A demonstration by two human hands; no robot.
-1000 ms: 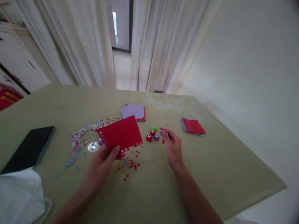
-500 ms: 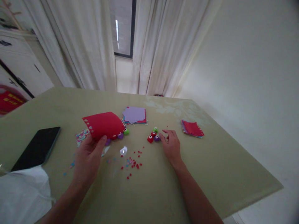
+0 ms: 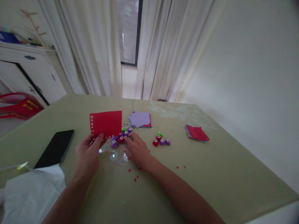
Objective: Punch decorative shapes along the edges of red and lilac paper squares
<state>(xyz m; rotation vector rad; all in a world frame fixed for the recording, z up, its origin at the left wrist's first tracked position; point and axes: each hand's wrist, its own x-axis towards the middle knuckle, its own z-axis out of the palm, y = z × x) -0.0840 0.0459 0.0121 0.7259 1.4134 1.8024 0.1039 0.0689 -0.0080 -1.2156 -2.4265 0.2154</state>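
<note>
Left hand (image 3: 88, 154): thumb and fingers grasp a red card (image 3: 106, 123) at its near edge, held raised above the table (image 3: 210, 183); a row of small holes runs down the card's left edge. Right hand (image 3: 137, 150): fingers partly curled at the right side of a pile of small eyed toys (image 3: 121, 139), purple, red and green; cannot tell whether they grip one. The pile lies just right of the card and partly behind it.

To the right of this hand, a separate group of toys (image 3: 158, 138): one green at the far end, two red, two purple. Far side: a lilac-topped paper stack (image 3: 140, 119); farther right, a red-topped paper stack (image 3: 197, 133). Paper bits (image 3: 135, 179) lie scattered near the right hand. Left side: a dark phone (image 3: 56, 147).
</note>
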